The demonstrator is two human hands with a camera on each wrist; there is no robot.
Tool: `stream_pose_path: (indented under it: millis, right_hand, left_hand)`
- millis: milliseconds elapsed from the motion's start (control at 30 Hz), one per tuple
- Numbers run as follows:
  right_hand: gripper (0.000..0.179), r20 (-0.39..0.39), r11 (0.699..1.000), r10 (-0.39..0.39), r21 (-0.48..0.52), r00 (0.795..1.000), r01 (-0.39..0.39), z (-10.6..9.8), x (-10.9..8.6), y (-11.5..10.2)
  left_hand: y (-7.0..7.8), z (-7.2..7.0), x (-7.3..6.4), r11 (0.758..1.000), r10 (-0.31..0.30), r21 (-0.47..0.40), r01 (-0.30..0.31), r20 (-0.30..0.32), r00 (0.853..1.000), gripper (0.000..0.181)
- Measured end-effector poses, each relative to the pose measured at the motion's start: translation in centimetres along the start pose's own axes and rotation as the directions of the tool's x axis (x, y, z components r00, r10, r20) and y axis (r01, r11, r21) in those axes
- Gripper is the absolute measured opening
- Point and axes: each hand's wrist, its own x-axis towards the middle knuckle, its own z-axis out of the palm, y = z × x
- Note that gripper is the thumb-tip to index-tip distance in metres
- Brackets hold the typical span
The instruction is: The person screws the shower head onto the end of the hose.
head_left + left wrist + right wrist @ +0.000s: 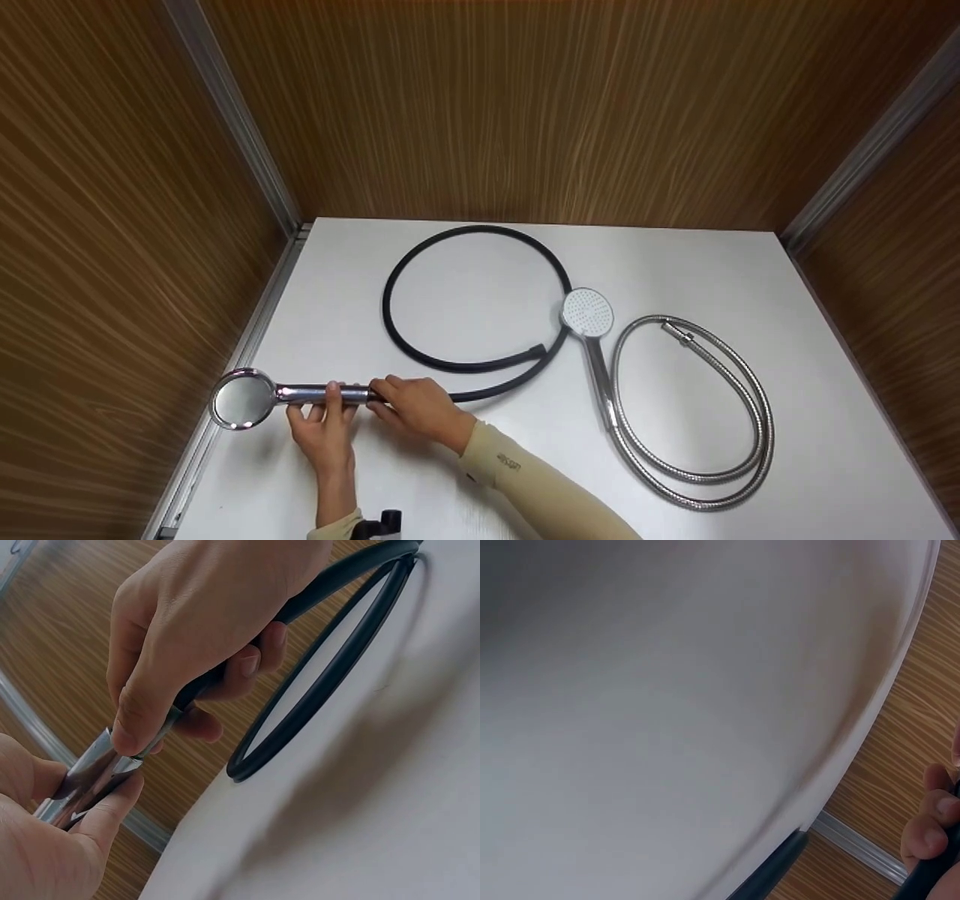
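Note:
A chrome shower head (244,399) with a round face points left in the head view. My left hand (324,435) grips its handle (304,394) between thumb and fingers. At the handle's right end, my right hand (420,405) pinches the end of a black shower hose (480,229), right at the handle's tip. In the left wrist view the right fingers (142,705) curl round the hose where it meets the chrome handle (94,772). The joint itself is partly hidden by the right fingers. From there the hose loops back across the white table (480,300).
A second shower head (589,312) with a white nozzle face rests across the black hose. Its handle touches a coiled silver metal hose (769,427) at the right. Wood-grain panels (487,112) stand around the table on the left, back and right.

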Motion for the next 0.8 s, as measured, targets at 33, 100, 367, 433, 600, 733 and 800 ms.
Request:
stream_pose_path:
  millis: [33,100,367,433,600,733,800]
  right_hand:
    - [0.027,0.000,1.000,0.000,-0.002,1.000,0.000,0.00,0.00,-0.01]
    - [0.028,0.003,1.000,0.002,0.000,1.000,-0.002,0.01,-0.01,-0.02]
    - [0.031,-0.018,0.997,0.036,0.076,0.999,-0.034,0.08,-0.05,0.07]
    - [0.028,-0.025,0.997,0.027,0.075,0.999,-0.025,0.08,-0.03,0.11]
    - [0.023,-0.023,0.998,0.013,0.058,1.000,-0.012,-0.05,-0.02,0.11]
    - [0.022,-0.008,0.999,0.009,0.052,1.000,-0.009,-0.23,-0.02,0.05]
    - [0.022,0.000,0.998,0.012,0.056,1.000,-0.012,-0.26,-0.02,0.04]
  left_hand:
    - [0.02,0.00,-0.01,1.000,-0.002,-0.001,0.002,0.002,1.000,0.042]
    - [0.10,0.01,-0.01,1.000,-0.005,-0.011,0.005,0.010,1.000,0.042]
    - [0.16,-0.02,0.09,0.997,-0.020,-0.068,0.020,0.001,1.000,0.040]
    - [0.16,0.00,0.11,0.997,-0.018,-0.074,0.018,0.003,1.000,0.040]
    - [0.11,0.02,0.05,0.997,-0.024,-0.067,0.024,0.001,1.000,0.038]
    - [0.10,0.01,0.00,0.997,-0.035,-0.069,0.034,-0.002,0.999,0.037]
    - [0.10,0.01,0.03,0.997,-0.035,-0.071,0.035,-0.003,0.999,0.036]
